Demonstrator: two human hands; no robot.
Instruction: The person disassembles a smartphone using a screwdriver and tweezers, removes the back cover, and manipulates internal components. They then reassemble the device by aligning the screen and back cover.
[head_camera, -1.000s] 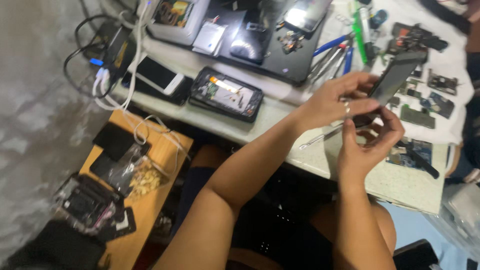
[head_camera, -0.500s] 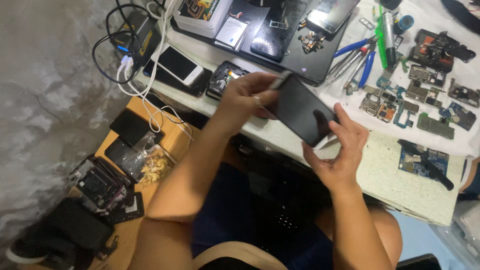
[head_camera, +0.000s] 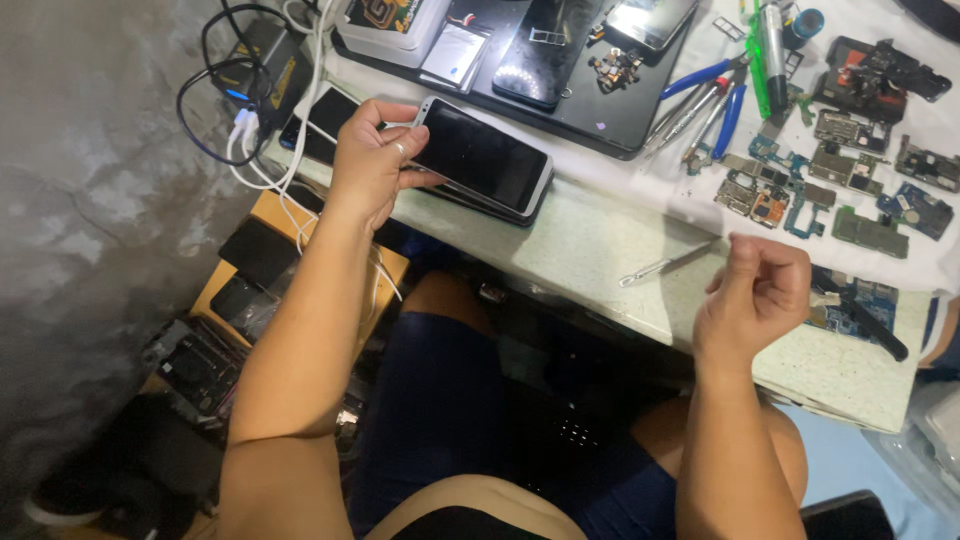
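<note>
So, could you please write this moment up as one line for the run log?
left hand: holds phone by its end over table edge | right hand: curled, off phone, near tweezers | circuit boards: on white cloth
</note>
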